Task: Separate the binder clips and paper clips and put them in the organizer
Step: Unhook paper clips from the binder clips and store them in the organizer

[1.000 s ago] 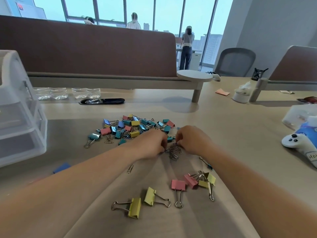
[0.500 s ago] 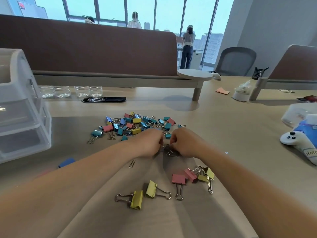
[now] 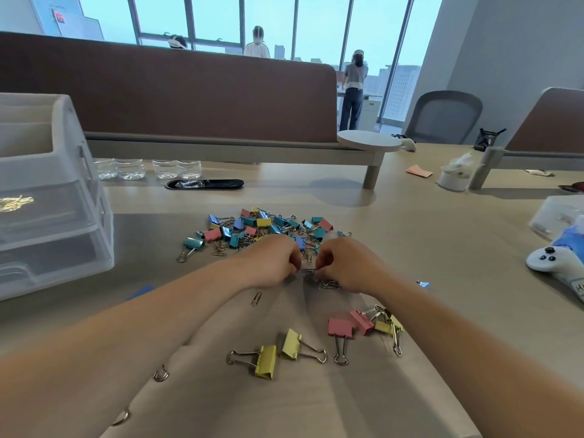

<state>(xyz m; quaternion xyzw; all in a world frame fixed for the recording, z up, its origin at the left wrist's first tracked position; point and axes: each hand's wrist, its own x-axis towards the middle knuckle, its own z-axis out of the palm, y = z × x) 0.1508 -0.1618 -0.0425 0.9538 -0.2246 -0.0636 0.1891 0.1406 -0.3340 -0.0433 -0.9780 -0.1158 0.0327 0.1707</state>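
- The left hand [image 3: 275, 263] and right hand [image 3: 347, 268] are close together over the grey mat [image 3: 221, 406] on the bench [image 3: 442, 241]. Both have their fingers curled in.
- Between them is a tangle of paper clips [image 3: 311, 273]. Each hand pinches it with its fingertips, and the rest of the tangle trails on the mat under the right hand.
- Just beyond the knuckles lies the pile of binder clips [image 3: 262, 227] in blue, teal, pink and yellow, with a few silver paper clips mixed in.
- A loose paper clip [image 3: 256, 299] lies flat on the mat beside the left wrist.
- Between the forearms, two yellow binder clips [image 3: 267, 361] lie side by side. Two pink binder clips [image 3: 339, 327] and more yellow ones lie to their right, near the right forearm.
- The organizer [image 3: 53, 200], a translucent set of drawers, stands at the left of the bench, well apart from the clips. Something gold glints through its upper drawer front.
- A white game controller [image 3: 550, 259] lies at the far right.
- The bases of clear water bottles [image 3: 126, 169] show under the brown divider [image 3: 189, 96].
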